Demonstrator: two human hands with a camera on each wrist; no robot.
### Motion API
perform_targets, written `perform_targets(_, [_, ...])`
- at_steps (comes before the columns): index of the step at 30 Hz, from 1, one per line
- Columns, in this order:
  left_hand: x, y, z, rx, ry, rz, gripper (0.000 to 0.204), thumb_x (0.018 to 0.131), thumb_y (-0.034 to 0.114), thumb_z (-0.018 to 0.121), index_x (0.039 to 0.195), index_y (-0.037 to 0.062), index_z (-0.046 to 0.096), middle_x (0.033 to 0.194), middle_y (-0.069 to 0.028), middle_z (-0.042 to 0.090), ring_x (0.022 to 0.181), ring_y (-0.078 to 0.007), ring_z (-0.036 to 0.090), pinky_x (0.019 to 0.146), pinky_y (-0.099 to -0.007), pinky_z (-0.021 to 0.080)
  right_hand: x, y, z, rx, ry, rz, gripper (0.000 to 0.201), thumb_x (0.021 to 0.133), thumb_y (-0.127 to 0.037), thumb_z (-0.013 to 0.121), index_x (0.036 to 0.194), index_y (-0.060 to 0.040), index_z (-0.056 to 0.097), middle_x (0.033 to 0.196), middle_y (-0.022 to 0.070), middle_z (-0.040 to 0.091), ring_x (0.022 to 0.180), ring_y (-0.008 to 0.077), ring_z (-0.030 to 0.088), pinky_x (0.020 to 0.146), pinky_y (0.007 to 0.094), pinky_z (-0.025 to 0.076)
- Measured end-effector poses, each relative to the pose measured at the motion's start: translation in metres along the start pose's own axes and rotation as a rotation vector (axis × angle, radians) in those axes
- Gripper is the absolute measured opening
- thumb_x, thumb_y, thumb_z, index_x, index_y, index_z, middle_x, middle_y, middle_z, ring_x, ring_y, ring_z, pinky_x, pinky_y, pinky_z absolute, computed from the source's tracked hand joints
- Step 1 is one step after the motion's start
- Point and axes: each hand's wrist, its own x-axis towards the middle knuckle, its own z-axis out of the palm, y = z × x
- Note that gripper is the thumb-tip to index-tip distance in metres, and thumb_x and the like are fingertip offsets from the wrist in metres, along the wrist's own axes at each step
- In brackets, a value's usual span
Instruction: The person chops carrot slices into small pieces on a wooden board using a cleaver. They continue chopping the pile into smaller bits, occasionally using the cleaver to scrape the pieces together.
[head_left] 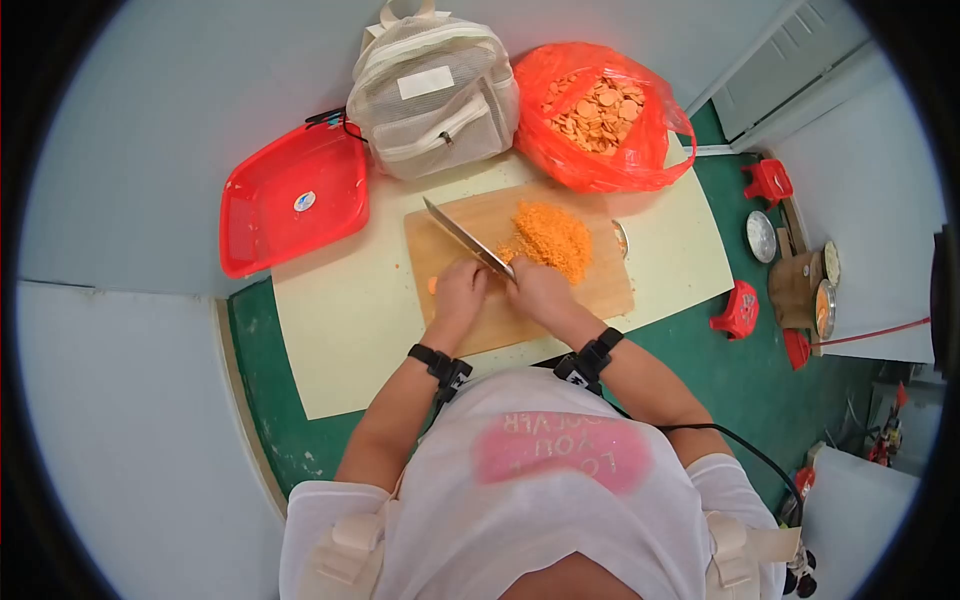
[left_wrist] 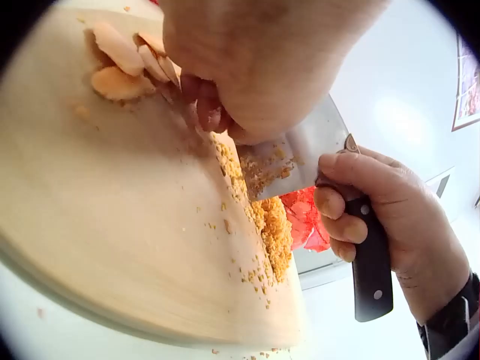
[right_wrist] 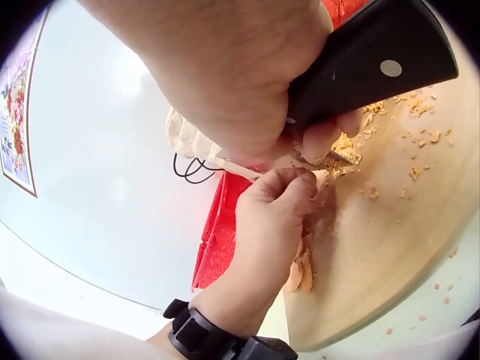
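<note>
My right hand (head_left: 542, 296) grips the black handle (left_wrist: 370, 262) of a cleaver (head_left: 460, 232); its broad blade slants up and left over the wooden cutting board (head_left: 490, 335). Beside the blade, my left hand (head_left: 461, 298) rests low on the board with its fingers curled. Thin orange slices (left_wrist: 154, 64), looking like carrot, stick out from under those fingers, and more slices (left_wrist: 118, 49) lie close by. What the fingertips press is mostly hidden. Finely chopped orange bits (head_left: 550, 238) are heaped right of the blade, and some cling to the blade's face in the left wrist view.
Behind the board stand a beige backpack (head_left: 425, 110) and a red plastic bag (head_left: 560, 165) full of orange slices. A red basin (head_left: 255, 215) sits at the table's left corner. Red stools (head_left: 768, 182) and a metal bowl (head_left: 761, 236) stand on the green floor at right.
</note>
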Motion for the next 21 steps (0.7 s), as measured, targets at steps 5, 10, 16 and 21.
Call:
perform_targets(5, [-0.012,-0.012,-0.038,0.026,0.126,-0.004,0.009,0.084,0.008,0.06,0.085,-0.0007,0.062,0.083,-0.0131,0.061,0.076,-0.0274,0.061,0.069,-0.035,0.049,0.004,-0.009,0.009,0.034,-0.021,0.009,0.02,0.088,-0.02,0.051,0.093,-0.0022,0.058,0.083,0.0225,0.065,0.077,0.0385,0.064,0.069,0.0485,0.051])
perform_targets(10, [-0.032,-0.028,-0.046,-0.021,0.191,-0.109,0.008,0.084,0.007,0.059,0.086,0.0003,0.063,0.082,-0.0117,0.061,0.072,-0.0243,0.061,0.066,-0.0329,0.049,0.001,0.001,0.009,0.005,-0.054,0.005,0.02,0.088,-0.019,0.05,0.094,-0.0022,0.058,0.082,0.0219,0.065,0.077,0.0389,0.064,0.07,0.0495,0.05])
perform_targets(16, [-0.045,-0.037,-0.05,0.013,0.233,-0.155,0.008,0.084,0.008,0.061,0.086,0.0009,0.063,0.082,-0.0114,0.061,0.071,-0.0228,0.06,0.066,-0.0318,0.049,0.0,0.014,0.006,0.007,0.004,0.05,0.02,0.087,-0.02,0.051,0.094,-0.0022,0.057,0.081,0.022,0.065,0.077,0.0391,0.064,0.07,0.0499,0.05])
perform_targets(21, [-0.045,-0.04,-0.053,0.012,0.225,-0.189,0.008,0.083,0.008,0.061,0.086,0.0009,0.063,0.083,-0.0117,0.061,0.072,-0.0231,0.06,0.066,-0.0316,0.049,0.001,0.019,-0.006,0.008,0.019,0.028,0.022,0.087,-0.021,0.052,0.098,-0.0023,0.056,0.081,0.0221,0.065,0.078,0.0388,0.064,0.07,0.0495,0.05])
